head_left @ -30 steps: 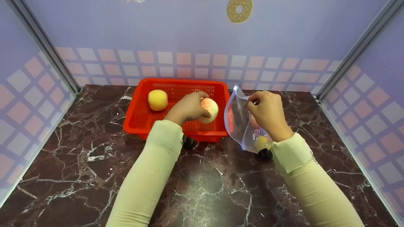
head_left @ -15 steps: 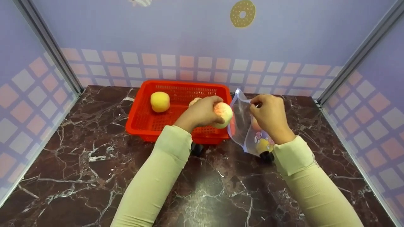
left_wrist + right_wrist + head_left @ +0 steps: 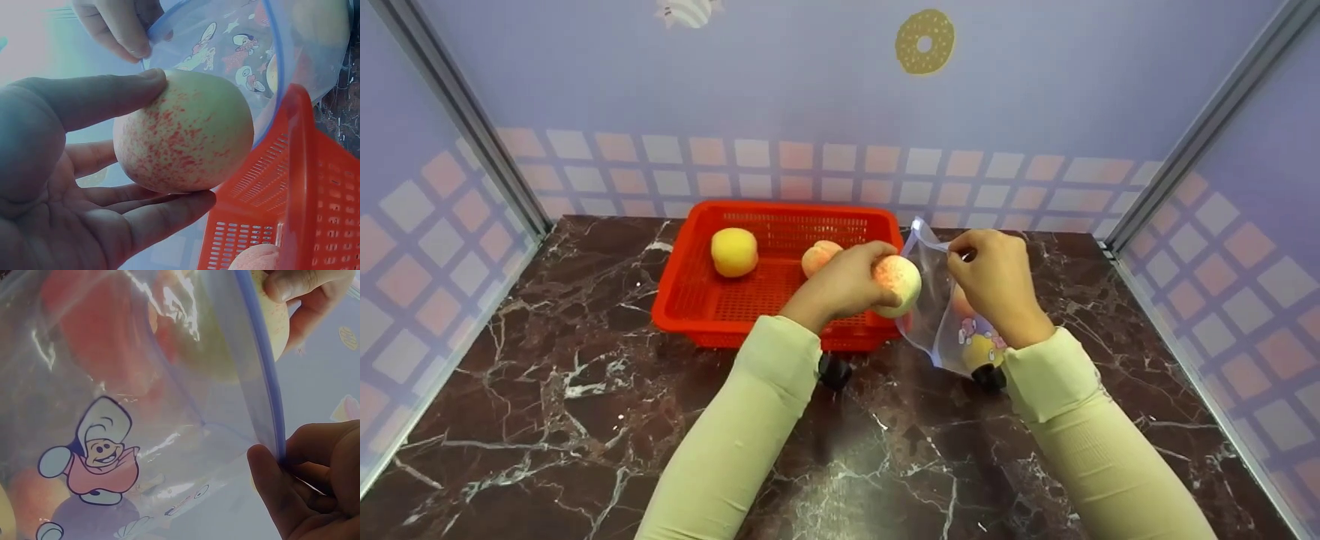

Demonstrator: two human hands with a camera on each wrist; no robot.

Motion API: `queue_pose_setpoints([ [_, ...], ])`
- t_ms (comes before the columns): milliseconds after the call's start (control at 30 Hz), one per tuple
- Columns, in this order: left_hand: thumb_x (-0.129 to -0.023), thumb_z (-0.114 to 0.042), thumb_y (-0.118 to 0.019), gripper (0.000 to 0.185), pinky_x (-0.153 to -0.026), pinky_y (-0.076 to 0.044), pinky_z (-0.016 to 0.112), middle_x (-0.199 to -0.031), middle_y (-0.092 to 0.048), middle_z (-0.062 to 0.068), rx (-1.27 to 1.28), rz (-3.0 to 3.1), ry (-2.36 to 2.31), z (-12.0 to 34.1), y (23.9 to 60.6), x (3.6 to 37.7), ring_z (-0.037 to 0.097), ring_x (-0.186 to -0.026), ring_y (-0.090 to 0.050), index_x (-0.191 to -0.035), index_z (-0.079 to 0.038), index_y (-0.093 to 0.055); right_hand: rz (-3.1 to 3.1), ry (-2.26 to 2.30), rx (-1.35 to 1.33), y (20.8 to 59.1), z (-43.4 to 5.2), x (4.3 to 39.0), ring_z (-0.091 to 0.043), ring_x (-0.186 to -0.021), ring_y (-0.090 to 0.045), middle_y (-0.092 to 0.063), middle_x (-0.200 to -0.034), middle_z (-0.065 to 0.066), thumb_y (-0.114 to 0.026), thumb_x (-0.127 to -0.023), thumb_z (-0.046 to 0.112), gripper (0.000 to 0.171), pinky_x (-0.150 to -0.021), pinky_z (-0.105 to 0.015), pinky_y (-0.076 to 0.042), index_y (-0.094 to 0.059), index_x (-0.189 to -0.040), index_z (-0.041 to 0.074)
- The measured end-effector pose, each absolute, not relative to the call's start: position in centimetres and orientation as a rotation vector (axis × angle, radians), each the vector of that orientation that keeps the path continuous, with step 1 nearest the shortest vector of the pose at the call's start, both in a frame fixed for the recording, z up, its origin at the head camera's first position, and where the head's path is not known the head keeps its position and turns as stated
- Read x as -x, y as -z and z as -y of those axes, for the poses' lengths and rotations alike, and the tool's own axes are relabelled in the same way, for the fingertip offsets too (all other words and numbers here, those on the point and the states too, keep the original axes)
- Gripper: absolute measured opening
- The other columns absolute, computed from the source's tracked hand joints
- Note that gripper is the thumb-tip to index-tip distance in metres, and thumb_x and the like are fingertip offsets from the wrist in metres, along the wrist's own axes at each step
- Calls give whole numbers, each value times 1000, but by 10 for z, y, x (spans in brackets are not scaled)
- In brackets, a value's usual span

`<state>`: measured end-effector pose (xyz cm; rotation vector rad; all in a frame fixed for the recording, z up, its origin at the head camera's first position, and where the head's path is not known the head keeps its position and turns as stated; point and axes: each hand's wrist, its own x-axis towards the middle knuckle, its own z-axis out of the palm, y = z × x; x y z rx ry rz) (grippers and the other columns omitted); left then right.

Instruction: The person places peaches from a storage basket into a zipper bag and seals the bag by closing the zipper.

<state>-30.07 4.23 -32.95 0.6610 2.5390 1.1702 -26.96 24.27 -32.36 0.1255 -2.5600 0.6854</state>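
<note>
My left hand (image 3: 840,285) grips a pale yellow round fruit with red speckles (image 3: 901,286) between thumb and fingers. In the left wrist view this speckled fruit (image 3: 185,135) is just before the mouth of a clear zip bag (image 3: 225,50). With thumb and fingertips, my right hand (image 3: 997,277) pinches the bag's purple-blue rim, and the bag (image 3: 934,311) gapes toward the left hand. Through its cartoon-printed wall several fruits show, among them a yellow one (image 3: 981,351) and a purple one (image 3: 95,517).
A red slotted basket (image 3: 679,304) stands left of the bag. It holds a yellow fruit (image 3: 734,252) at its left and a peach (image 3: 820,257) partly behind my left hand. Patterned panels enclose the back and sides of the dark marble tabletop (image 3: 547,420).
My left hand has moved right with the speckled fruit, from over the basket to the bag's mouth. The peach in the basket has come into view. My right hand keeps its pinch.
</note>
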Motion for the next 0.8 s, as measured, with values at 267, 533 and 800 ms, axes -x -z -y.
queue_pose_setpoints([
  [267, -79, -18, -78, 65, -101, -45, 39, -128, -59, 4, -645, -2499, -1243, -45, 335, 299, 22, -110, -55, -137, -13, -50, 2546, -698, -123, 326, -243, 270, -25, -69, -62, -74, -83, -12, -60, -81, 5, 17, -63, -34, -47, -76, -85, 1],
  [533, -79, -14, -77, 65, -104, -44, 39, -130, -57, 2, -678, -2504, -1249, -52, 339, 295, 21, -112, -55, -138, -16, -50, 2555, -712, -124, 328, -244, 269, -24, -67, -60, -74, -85, -13, -61, -81, 5, 17, -61, -34, -46, -76, -88, 1],
  [800, -79, -20, -77, 62, -107, -39, 43, -133, -58, 0, -737, -2596, -1149, -61, 337, 292, 21, -116, -53, -136, -21, -53, 2534, -690, -128, 322, -244, 269, -25, -70, -63, -74, -83, -13, -61, -80, 5, 16, -63, -34, -48, -76, -85, 2],
])
